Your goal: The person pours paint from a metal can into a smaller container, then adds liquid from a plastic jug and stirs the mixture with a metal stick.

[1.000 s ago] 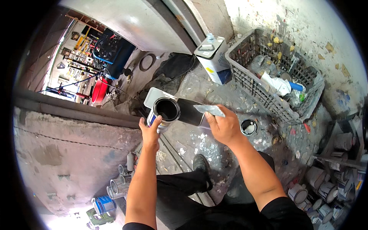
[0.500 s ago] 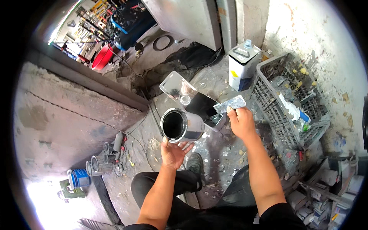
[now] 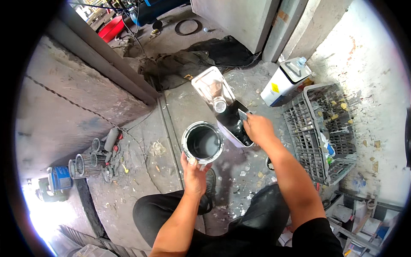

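Left grip [image 3: 195, 177] holds can [image 3: 221, 147]; right grip [image 3: 259, 129] closed on scraper [image 3: 242, 115] at tin [image 3: 230, 135] mouth; crate [image 3: 301, 135] near floor [image 3: 122, 212] right edge.

A grey crate [image 3: 314, 124] stands beside the wall [image 3: 364, 64]; black cloth [image 3: 233, 52] lies crumpled.

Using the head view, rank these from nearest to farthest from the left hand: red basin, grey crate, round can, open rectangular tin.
1. Round can: held in the left hand.
2. Open rectangular tin: just ahead, to the right.
3. Grey crate: farther right, near the wall.
4. Red basin: far ahead, upper left.
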A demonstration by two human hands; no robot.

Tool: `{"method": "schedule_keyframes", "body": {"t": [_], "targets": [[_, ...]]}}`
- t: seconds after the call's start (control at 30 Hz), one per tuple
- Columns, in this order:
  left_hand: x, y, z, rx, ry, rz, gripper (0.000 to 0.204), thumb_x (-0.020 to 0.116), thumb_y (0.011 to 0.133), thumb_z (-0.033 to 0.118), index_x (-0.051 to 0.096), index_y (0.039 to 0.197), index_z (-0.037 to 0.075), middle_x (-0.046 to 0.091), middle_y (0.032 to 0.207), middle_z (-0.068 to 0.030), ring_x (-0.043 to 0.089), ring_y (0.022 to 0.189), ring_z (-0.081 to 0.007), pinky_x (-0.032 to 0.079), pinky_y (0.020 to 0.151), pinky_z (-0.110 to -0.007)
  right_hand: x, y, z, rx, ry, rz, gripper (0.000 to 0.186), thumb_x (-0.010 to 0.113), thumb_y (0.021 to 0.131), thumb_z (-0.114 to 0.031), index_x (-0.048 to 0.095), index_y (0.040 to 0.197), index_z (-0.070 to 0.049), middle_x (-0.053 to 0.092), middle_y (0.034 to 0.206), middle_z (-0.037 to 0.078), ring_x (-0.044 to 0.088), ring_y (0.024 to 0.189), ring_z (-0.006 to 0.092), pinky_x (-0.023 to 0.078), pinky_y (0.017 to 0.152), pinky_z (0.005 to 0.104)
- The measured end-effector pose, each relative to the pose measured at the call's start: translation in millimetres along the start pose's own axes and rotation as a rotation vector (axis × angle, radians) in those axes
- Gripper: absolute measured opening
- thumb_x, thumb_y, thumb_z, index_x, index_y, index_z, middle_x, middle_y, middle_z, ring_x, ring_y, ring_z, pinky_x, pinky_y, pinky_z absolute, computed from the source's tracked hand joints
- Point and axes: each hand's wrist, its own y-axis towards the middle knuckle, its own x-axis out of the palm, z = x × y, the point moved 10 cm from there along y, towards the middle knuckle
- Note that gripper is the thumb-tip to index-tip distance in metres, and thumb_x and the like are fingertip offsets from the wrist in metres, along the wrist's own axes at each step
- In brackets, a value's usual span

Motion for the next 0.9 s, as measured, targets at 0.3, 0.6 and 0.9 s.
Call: {"method": "schedule_keyframes", "body": {"t": [0.3, 0.6, 0.9], "targets": [[-35, 7, -18, -0.027, 0.017, 0.172, 0.091, 0.064, 0.086, 0.046, 0.009, 0.151, 0.013, 0.044, 0.136, -0.0082, 0.051, 0.114, -0.0236, 0.042, 0.089, -0.046, 27, 15, 1, 0.025, 0.025, -0.271, 0.020, 0.062, 0.087, -0.023, 0.064, 0.100, -0.008, 0.068, 0.085, 0.019, 0.064, 0.081, 0.0405, 0.050, 0.071, 0.0498], [-36, 1, -44, -0.096, 0.073, 0.094, 0.093, 0.065, 0.082, 0.048, 0.012, 0.151, 0.015, 0.041, 0.136, -0.0054, 0.049, 0.113, -0.0202, 0.044, 0.086, -0.042, 23, 14, -1, 0.004, 0.014, -0.395, 0.021, 0.063, 0.088, -0.024, 0.062, 0.096, -0.004, 0.066, 0.080, 0.020, 0.063, 0.079, 0.0412, 0.049, 0.068, 0.0513], [-14, -4, -45, -0.088, 0.091, -0.087, 0.098, 0.067, 0.079, 0.046, 0.010, 0.150, 0.010, 0.031, 0.145, -0.0104, 0.041, 0.125, -0.0233, 0.040, 0.095, -0.041, 27, -4, 11, 0.178, -0.028, -0.245, 0.028, 0.058, 0.090, -0.026, 0.063, 0.094, 0.001, 0.067, 0.085, 0.025, 0.065, 0.083, 0.0408, 0.050, 0.074, 0.0500]]}}
